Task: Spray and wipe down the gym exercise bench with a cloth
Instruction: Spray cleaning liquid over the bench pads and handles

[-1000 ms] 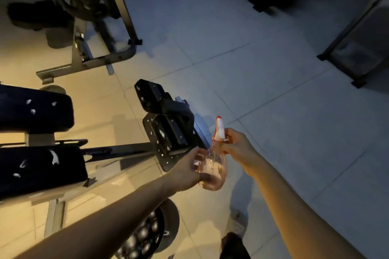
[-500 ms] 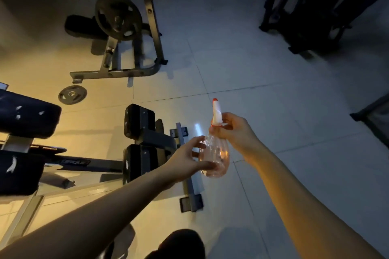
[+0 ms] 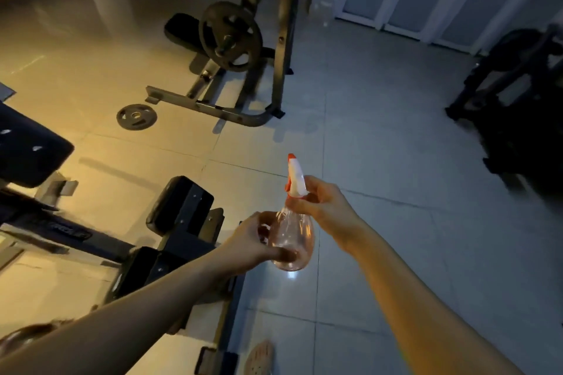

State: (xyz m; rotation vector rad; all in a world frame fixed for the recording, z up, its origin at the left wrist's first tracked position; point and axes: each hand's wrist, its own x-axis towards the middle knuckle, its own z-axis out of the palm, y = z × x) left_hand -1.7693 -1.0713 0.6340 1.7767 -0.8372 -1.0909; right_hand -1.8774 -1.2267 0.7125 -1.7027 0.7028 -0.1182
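Observation:
A clear pinkish spray bottle (image 3: 293,237) with a white and orange nozzle is held upright in front of me, over the tiled floor. My right hand (image 3: 323,207) grips its neck just below the nozzle. My left hand (image 3: 254,242) curls round the round body from the left. The exercise bench (image 3: 33,158) with dark padding lies at the left edge; its black foot pads (image 3: 179,207) stand just left of my hands. No cloth is in view.
A weight rack (image 3: 240,39) with a plate mounted stands at the back centre, and a loose weight plate (image 3: 136,116) lies on the floor left of it. Dark gym equipment (image 3: 518,106) fills the right side. A sandal (image 3: 260,358) shows at the bottom edge.
My view has tilted up and swung, bringing the rack and doors into sight. Both hands have kept hold of the bottle; the left hand has closed further round its body.

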